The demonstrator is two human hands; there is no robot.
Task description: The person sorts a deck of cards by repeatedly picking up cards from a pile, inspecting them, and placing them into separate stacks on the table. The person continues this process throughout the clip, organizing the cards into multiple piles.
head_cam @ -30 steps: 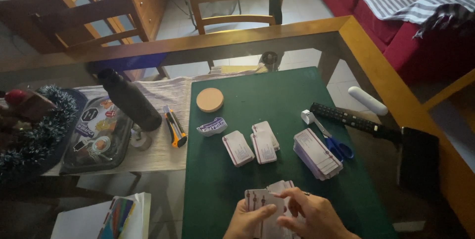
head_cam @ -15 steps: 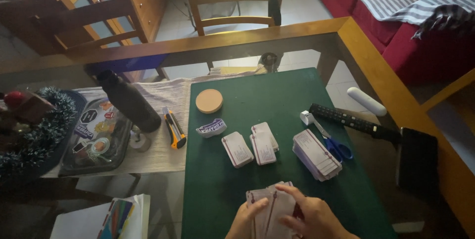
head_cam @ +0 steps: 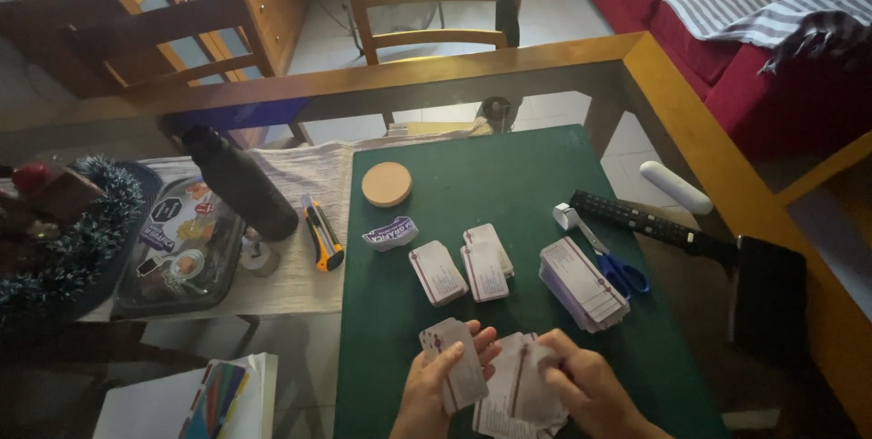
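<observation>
At mat's (head_cam: 509, 176) near edge — both hands (head_cam: 436, 394) holding cards (head_cam: 459, 362).

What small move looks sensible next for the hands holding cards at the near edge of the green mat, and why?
Probably the left hand lays its small packet of cards beside the three stacks mid-mat. That packet is held apart from the looser spread under the right hand, and bare green mat lies beside the stacks.

Purple-white card wrapper (head_cam: 390, 232) on the green mat (head_cam: 509, 176); sticker-covered tray (head_cam: 177, 248) lies left.
</observation>
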